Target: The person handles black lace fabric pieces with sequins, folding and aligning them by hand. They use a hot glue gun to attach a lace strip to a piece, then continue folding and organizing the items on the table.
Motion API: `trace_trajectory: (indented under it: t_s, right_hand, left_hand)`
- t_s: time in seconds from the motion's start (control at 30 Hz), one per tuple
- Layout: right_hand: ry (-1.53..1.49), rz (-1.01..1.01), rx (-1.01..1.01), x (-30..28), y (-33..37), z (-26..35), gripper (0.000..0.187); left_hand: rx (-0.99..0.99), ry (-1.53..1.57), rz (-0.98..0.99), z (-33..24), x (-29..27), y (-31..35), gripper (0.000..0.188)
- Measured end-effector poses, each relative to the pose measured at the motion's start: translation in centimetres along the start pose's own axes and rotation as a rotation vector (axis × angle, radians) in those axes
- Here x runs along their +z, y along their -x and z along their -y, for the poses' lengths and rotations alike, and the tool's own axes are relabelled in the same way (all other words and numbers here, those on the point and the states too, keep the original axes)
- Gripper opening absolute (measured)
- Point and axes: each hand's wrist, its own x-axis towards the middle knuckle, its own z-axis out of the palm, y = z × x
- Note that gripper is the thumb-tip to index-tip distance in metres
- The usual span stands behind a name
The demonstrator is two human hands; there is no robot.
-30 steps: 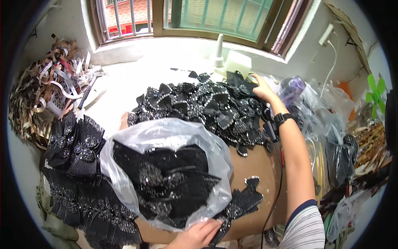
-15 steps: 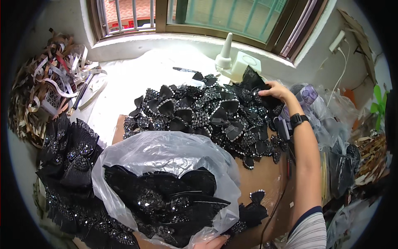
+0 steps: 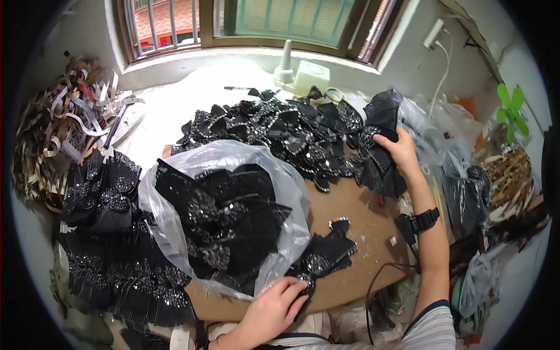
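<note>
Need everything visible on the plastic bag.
The plastic bag is whitish, translucent, thin and crinkled, glossy in places. It sits on the brown tabletop, mouth open and spread wide, film ringing the black sequinned pieces stacked inside. Its underside is hidden. The left grip is at its near edge; whether it pinches the film is unclear.

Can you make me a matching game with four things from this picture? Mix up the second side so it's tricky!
Things:
1. The right hand
2. The plastic bag
3. The white bottle with a pointed tip
4. The heap of ribbon strips

Where or how:
A. Just below the window in the picture
B. Open, with black sparkly pieces inside
C. Far over on the left side
D. Gripping a black sparkly piece

Right pairs: 1-D, 2-B, 3-A, 4-C
</note>
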Motion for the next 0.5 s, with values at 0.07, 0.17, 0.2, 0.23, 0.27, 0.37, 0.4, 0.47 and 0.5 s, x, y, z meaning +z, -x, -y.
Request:
trace_trajectory:
  t_s: [0.07, 0.17, 0.2, 0.23, 0.27, 0.37, 0.4, 0.47, 0.5]
  right_hand:
    - [-0.330, 0.077, 0.194, -0.4, 3.3, 2.6, 0.034]
    - [-0.565, 0.188, 0.251, -1.8, 9.2, 5.4, 0.030]
    - [-0.579, 0.295, 0.236, -2.1, 10.8, 5.8, 0.039]
    - [-0.641, 0.318, 0.260, -3.1, 13.5, 6.7, 0.042]
    - [-0.726, 0.361, 0.283, -3.3, 15.8, 8.0, 0.046]
    - [-0.739, 0.386, 0.319, -4.0, 21.5, 8.8, 0.054]
    - [-0.821, 0.392, 0.328, -3.3, 23.2, 8.5, 0.056]
    - [-1.025, 0.365, 0.411, -1.6, 26.4, 7.4, 0.058]
    - [-1.141, 0.360, 0.447, -0.2, 27.8, 7.6, 0.058]
  left_hand:
    - [0.035, -0.016, -0.019, -0.4, 0.1, 0.3, 0.034]
    - [0.030, 0.501, -0.126, -0.9, 0.4, -0.2, 0.071]
    - [0.040, 0.691, -0.167, -0.7, 0.5, -0.5, 0.090]
    - [0.054, 0.786, -0.156, -1.3, 0.6, -1.9, 0.100]
    - [0.037, 0.929, -0.187, -2.3, 0.4, -3.0, 0.102]
    - [-0.016, 1.133, -0.101, -5.6, -0.3, -4.4, 0.069]
    - [-0.024, 1.159, -0.060, -5.5, -0.1, -4.1, 0.054]
    - [-0.205, 1.414, -0.013, -6.9, 0.4, -3.2, 0.030]
    - [-0.282, 1.490, 0.044, -7.5, 0.6, -2.6, 0.030]
